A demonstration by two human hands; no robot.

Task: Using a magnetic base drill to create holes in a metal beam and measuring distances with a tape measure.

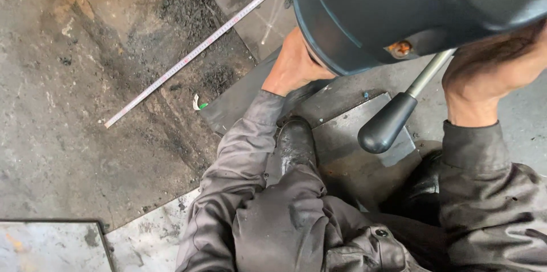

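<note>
Welding mask (421,10), dark and domed, fills the upper right of the view, its black-knobbed handle (387,124) hanging free while the right hand (490,72) is up against the mask's rim, grip hidden. The left hand (293,67) reaches under the mask toward grey steel plates (353,129) on the floor, fingers out of sight. No weld shows on the plates; a boot (295,144) rests on one and a measuring tape (194,52) lies stretched across the sooty floor (85,135).
</note>
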